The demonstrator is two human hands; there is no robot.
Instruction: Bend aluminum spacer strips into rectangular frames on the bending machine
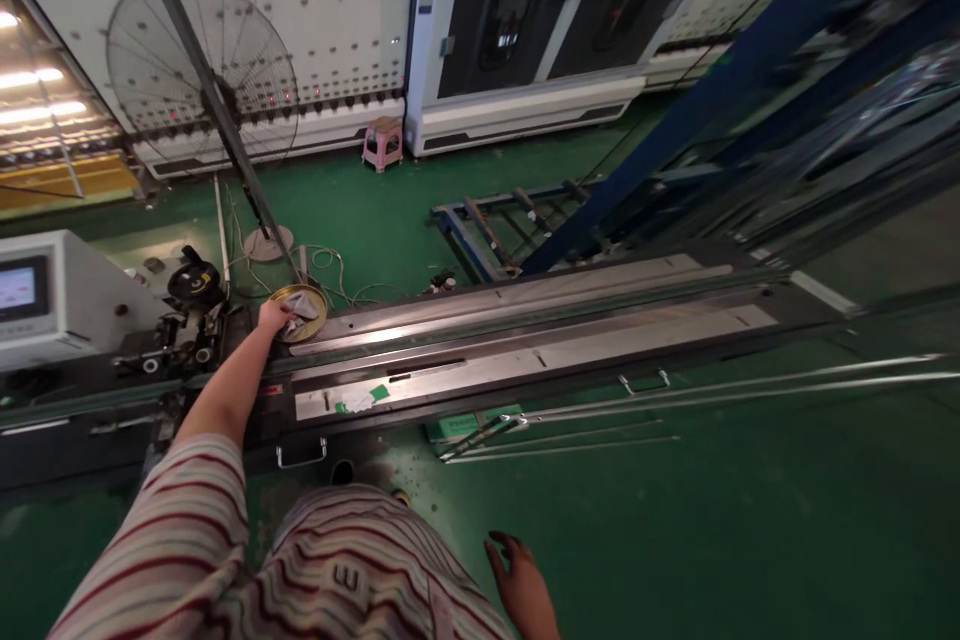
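My left hand [274, 317] reaches far forward over the long metal machine bed [525, 320] and closes on a grey cloth [302, 306] lying in a round gold tin [315, 323]. My right hand [521, 580] hangs low beside my striped clothing, fingers loosely spread, holding nothing, above the green floor.
A white control box with a small screen [45, 295] sits at the left end of the machine. Thin metal bars [712, 385] lie along the front. Behind stand a floor fan [202, 70], a pink stool [382, 142], a blue steel frame [675, 110] and large white machines.
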